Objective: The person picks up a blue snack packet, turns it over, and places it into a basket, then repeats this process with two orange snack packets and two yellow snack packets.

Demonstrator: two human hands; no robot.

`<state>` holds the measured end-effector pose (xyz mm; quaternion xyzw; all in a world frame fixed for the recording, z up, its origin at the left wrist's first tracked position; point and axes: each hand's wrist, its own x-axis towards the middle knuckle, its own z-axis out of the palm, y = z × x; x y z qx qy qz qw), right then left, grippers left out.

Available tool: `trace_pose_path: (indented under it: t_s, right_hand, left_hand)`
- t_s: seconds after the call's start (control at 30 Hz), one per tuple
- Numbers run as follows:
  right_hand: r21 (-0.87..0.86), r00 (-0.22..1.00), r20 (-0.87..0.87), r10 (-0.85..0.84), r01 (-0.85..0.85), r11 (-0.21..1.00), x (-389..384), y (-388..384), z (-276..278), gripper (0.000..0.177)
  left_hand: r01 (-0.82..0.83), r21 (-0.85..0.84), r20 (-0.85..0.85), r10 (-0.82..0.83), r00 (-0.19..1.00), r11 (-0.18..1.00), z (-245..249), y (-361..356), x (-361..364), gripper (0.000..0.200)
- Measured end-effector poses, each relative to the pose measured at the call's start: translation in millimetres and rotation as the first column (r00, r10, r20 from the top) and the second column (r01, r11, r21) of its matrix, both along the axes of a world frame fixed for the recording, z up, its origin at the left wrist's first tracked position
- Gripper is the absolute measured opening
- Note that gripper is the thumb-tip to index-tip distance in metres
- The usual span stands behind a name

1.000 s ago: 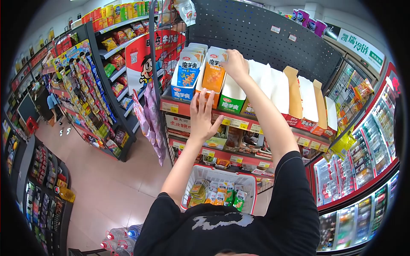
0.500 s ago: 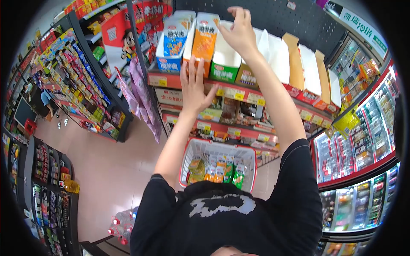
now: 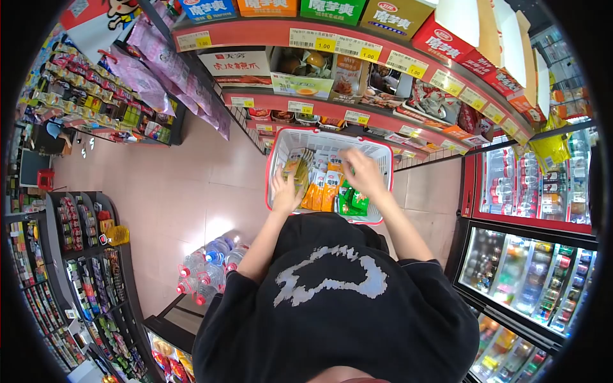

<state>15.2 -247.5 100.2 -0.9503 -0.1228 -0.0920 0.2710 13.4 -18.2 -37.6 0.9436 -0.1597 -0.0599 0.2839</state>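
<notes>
A white shopping basket [image 3: 387, 150] with a red rim stands in front of me. Inside lie gold snack packets [image 3: 302, 167] at the left, orange-and-white snack packets [image 3: 331, 190] in the middle and green snack packets [image 3: 352, 203] at the right. My left hand [image 3: 287, 193] is at the gold packets, thumb and fingers on either side of them. Over the right side of the basket, my right hand [image 3: 365, 175] has loosely curved fingers and no visible item in it. It is nearest the green and orange packets, partly covering them.
Display boxes, among them a green box [image 3: 332, 9], line the red-edged shelf [image 3: 268, 37] above the basket. Pink bags [image 3: 169, 70] hang at the left. Bottled water packs [image 3: 211, 265] stand on the lower left, drink fridges [image 3: 517, 268] on the right.
Both hands have come down from the boxes on the upper shelf into the basket area. The view has tilted downward, so the basket sits higher and the boxes are mostly cut off.
</notes>
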Motion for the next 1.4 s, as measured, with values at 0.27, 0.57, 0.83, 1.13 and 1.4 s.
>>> trace_pose_path:
  t_s: [0.27, 0.57, 0.83, 1.13, 1.4]
  right_hand:
    - [-0.176, 0.509, -0.852, -0.121, -0.062, 0.982, -59, -10, -169, 0.054]
    - [-0.183, 0.523, -0.824, -0.217, 0.117, 0.976, -4, -2, -241, 0.080]
    - [-0.312, 0.526, -0.795, -0.301, 0.071, 0.948, 5, 19, -279, 0.076]
    - [-0.375, 0.521, -0.777, -0.353, 0.067, 0.925, -35, 16, -286, 0.092]
    - [-0.296, 0.404, -0.854, -0.328, 0.142, 0.945, -30, 5, -286, 0.099]
  left_hand:
    - [0.236, 0.287, -0.520, -0.056, 0.852, 0.928, -66, 42, -55, 0.069]
    - [0.252, 0.267, -0.608, -0.040, 0.793, 0.930, -62, 42, -48, 0.066]
    - [0.234, 0.255, -0.548, -0.059, 0.834, 0.938, -65, 45, -52, 0.062]
    - [0.227, 0.241, -0.495, -0.081, 0.865, 0.944, -65, 45, -53, 0.061]
    - [0.219, 0.232, -0.482, -0.084, 0.872, 0.948, -66, 46, -55, 0.061]
